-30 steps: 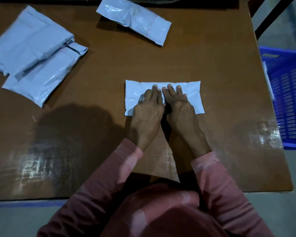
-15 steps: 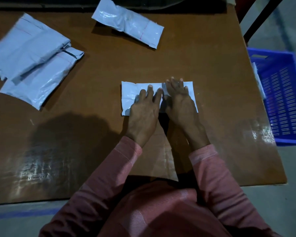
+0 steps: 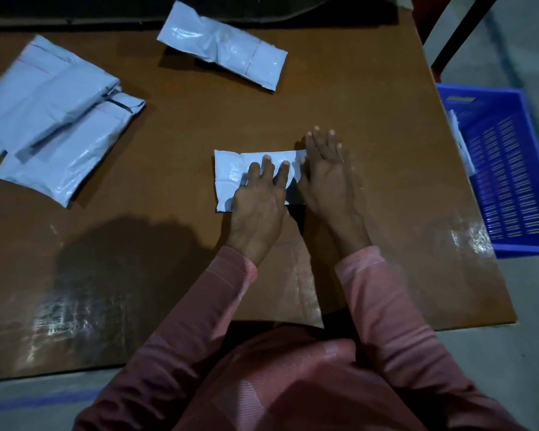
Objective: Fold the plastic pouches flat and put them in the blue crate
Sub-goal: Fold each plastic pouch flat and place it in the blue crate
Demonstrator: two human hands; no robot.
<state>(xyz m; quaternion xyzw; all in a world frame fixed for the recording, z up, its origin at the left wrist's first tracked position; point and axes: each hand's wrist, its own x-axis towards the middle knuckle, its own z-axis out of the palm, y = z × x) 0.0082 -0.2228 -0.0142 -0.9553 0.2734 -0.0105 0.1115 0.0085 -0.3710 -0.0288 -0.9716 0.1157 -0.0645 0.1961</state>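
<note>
Left hand (image 3: 259, 209), right hand (image 3: 327, 181) pressing folded pouch (image 3: 231, 169), blue crate (image 3: 511, 247) holding white pouch (image 3: 461, 144)

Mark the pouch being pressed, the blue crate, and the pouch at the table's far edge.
pressed pouch (image 3: 227, 172), head view, bare left end.
blue crate (image 3: 507, 188), head view, bare slotted floor.
far pouch (image 3: 221, 46), head view, its crumpled middle.

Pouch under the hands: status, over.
Left hand flat, pressing pouch. Right hand flat over its right end. Blue crate off to the right, nothing in between.
</note>
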